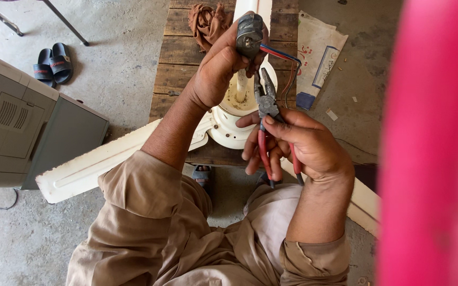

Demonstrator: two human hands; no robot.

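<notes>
A pink blur (433, 143) fills the right edge, closest of all. The right hand (306, 145) grips red-handled pliers (267, 114) whose tips sit at the wires (287, 63). The left hand (221, 69) clasps the grey capacitor (249, 34), still wired, above the cream ceiling fan (229, 124) on the wooden desk (178, 58).

Fan on a table, hands above it at frame centre.

The table (178, 58) fills the upper middle of the frame, with the fan (229, 124) lying on it; one blade (91, 167) runs off its edge to the lower left, another (364, 204) to the lower right. The left hand (221, 66) grips a capacitor (249, 34) above the fan's hub, wires (284, 61) leading right from it. Just below, the right hand (298, 143) holds pliers (267, 114), nose pointing up toward the capacitor. A rag (208, 21) lies at the table's far edge, a paper (319, 55) right of the table. Sandals (53, 63) sit on the floor at upper left, a cabinet (22, 132) at the left edge.
</notes>
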